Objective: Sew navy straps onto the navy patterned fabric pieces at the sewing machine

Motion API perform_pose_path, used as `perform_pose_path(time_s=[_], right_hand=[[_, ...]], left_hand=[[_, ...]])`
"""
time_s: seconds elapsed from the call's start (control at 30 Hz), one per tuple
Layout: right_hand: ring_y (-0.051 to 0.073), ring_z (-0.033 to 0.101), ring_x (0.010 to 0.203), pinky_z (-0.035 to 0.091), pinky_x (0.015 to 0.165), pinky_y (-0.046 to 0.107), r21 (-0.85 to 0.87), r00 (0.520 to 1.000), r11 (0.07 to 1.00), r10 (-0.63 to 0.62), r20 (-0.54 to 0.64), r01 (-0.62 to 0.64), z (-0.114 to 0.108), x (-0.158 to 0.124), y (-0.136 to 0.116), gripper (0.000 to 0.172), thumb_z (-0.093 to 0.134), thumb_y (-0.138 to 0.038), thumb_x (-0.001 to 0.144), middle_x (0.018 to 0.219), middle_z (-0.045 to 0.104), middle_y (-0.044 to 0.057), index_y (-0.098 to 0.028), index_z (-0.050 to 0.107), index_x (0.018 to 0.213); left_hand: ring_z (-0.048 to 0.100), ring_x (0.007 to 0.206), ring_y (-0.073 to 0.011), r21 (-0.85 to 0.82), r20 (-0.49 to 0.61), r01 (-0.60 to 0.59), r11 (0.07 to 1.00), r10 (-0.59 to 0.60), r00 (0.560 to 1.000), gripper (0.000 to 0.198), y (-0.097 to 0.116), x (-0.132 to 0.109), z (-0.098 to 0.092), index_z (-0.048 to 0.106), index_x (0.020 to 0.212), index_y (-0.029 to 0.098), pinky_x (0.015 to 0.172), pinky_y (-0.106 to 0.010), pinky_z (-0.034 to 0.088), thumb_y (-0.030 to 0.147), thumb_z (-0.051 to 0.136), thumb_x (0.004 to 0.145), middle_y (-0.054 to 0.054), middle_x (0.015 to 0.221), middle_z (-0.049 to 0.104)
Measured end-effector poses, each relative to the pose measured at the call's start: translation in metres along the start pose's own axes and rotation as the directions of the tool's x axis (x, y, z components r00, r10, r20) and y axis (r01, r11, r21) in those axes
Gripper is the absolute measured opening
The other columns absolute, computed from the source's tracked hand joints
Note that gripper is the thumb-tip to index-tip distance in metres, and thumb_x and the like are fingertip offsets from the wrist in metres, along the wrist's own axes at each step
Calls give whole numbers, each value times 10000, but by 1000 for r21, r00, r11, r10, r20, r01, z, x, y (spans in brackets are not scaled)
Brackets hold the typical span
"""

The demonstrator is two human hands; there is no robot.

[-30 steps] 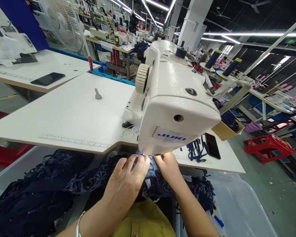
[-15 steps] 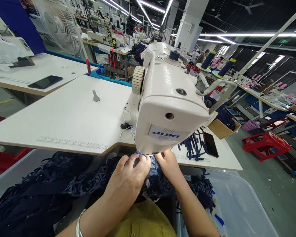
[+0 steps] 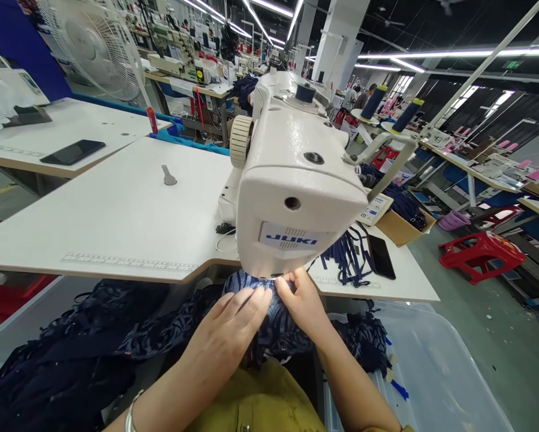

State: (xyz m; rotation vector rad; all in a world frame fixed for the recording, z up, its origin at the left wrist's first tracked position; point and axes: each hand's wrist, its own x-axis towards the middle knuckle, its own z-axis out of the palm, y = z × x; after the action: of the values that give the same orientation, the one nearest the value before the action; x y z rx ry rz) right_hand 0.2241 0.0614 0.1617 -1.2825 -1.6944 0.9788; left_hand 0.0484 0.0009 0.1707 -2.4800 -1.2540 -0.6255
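Dark blue patterned fabric [image 3: 278, 327] runs under the head of a white sewing machine [image 3: 296, 198] and hangs over the table's front edge. My left hand [image 3: 233, 321] lies on it, fingers stretched out flat just left of the needle area. Close by on the right, my right hand [image 3: 303, 300] pinches the fabric between thumb and fingers, right below the machine head. The needle and presser foot are hidden behind the head. More of the navy garment pieces [image 3: 71, 348] are heaped at my left.
Navy straps [image 3: 348, 258] and a black phone [image 3: 381, 257] lie right of the machine. A flat grey metal piece [image 3: 168, 175] rests on the white table [image 3: 116, 210]. Clear plastic bins [image 3: 440, 360] stand below, and a cardboard box [image 3: 399, 225] sits behind. A red stool [image 3: 482, 255] is farther right.
My left hand's fingers have gone from bent and bunched to flat on the fabric. More patterned fabric shows spread left of the needle area. The view has shifted slightly.
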Motion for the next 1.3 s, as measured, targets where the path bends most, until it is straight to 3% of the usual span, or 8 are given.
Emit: perform_pose_path(time_s=[0.3,1.07,1.3], right_hand=[[154,606,776,403,703,258,-57,999,998,23,-38,-25,-1,7,-3,13,494,-231,864,796,632,-34,-221,492,873],[164,591,744,423,731,273,-139,998,989,50,-39,-55,-1,11,-2,173,476,-166,811,772,631,-16,-197,569,954],[184,594,760,434,738,280,-153,998,986,56,-42,-61,0,12,-3,178,473,-161,803,660,574,-29,-191,583,940]], left_hand=[[587,1081,-175,103,-30,127,987,-124,992,434,11,2,7,612,1219,144,884,-365,347,92,268,959,-21,1222,668],[575,1081,-158,144,-44,143,979,-138,989,471,17,8,3,638,1188,130,859,-339,341,69,241,942,-16,1206,677],[568,1073,-152,159,-48,156,975,-150,987,466,18,8,4,642,1183,144,859,-329,339,63,254,937,-5,1192,685]])
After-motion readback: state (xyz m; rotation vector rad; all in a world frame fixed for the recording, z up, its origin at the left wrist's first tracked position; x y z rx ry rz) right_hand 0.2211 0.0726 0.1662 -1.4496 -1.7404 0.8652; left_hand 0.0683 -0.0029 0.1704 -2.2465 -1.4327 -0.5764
